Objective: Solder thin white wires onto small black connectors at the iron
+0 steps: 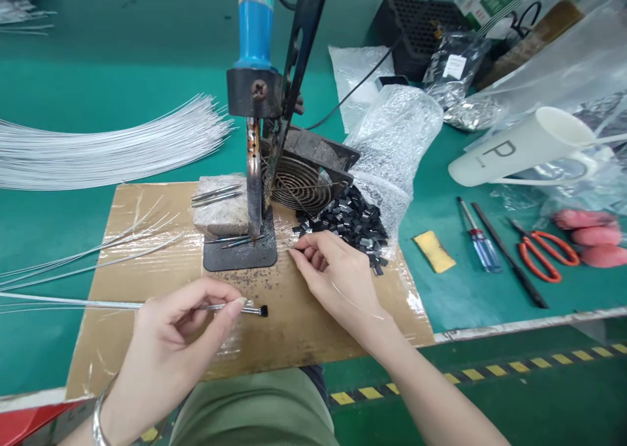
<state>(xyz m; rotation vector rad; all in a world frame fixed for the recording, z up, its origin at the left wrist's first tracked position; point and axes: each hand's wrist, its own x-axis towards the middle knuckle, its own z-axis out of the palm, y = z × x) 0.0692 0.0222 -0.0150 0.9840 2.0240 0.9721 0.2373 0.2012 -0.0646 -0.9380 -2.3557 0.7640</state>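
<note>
My left hand is closed, thumb and fingers pinching a small bundle of thin silvery-white wires low over the cardboard. A small black connector sits at the wires' right end. My right hand is closed in a pinch in front of a pile of small black parts; what lies between its fingertips is too small to make out. Between and beyond the hands, a blue-handled soldering iron hangs tip down from a bracket, above a black plate.
A cardboard sheet covers the front of the green bench. Behind the iron stands a fan. Many wires lie at left. To the right are a yellow sponge, a screwdriver, red-handled scissors and a white mug.
</note>
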